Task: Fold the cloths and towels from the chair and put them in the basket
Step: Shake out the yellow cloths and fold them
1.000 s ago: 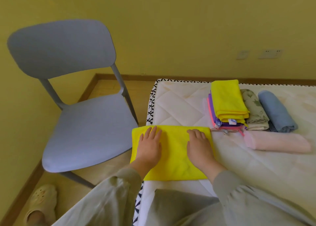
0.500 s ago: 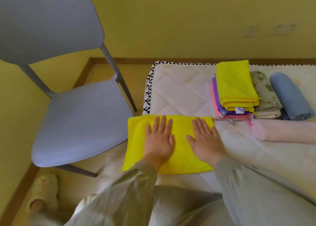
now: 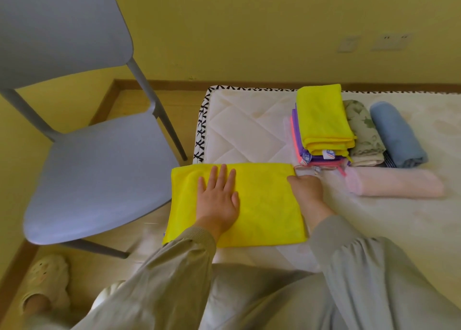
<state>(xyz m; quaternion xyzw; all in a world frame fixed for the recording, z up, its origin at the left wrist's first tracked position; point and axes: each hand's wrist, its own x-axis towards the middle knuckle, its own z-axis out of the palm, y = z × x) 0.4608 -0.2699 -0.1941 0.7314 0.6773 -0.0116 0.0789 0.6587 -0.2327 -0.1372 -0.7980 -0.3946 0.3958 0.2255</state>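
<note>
A yellow cloth [image 3: 264, 202] lies folded flat on the near left corner of the white mattress [image 3: 244, 130], its left end hanging past the edge. My left hand [image 3: 219, 200] presses flat on the cloth's left half, fingers straight. My right hand [image 3: 305, 188] is at the cloth's right edge with fingers curled at that edge near the top corner. The grey chair [image 3: 99, 175] to the left has a bare seat. No basket is in view.
Behind the cloth stands a stack of folded cloths [image 3: 321, 125], yellow on top, purple and pink below. Beside it lie a floral rolled towel [image 3: 364, 132], a blue roll [image 3: 396, 135] and a pink roll [image 3: 396, 185]. My slippered foot [image 3: 45, 279] is on the floor.
My right hand slid from flat on the cloth's middle out to its right edge and curled its fingers there. My left hand stayed pressed on the cloth. The camera moved closer.
</note>
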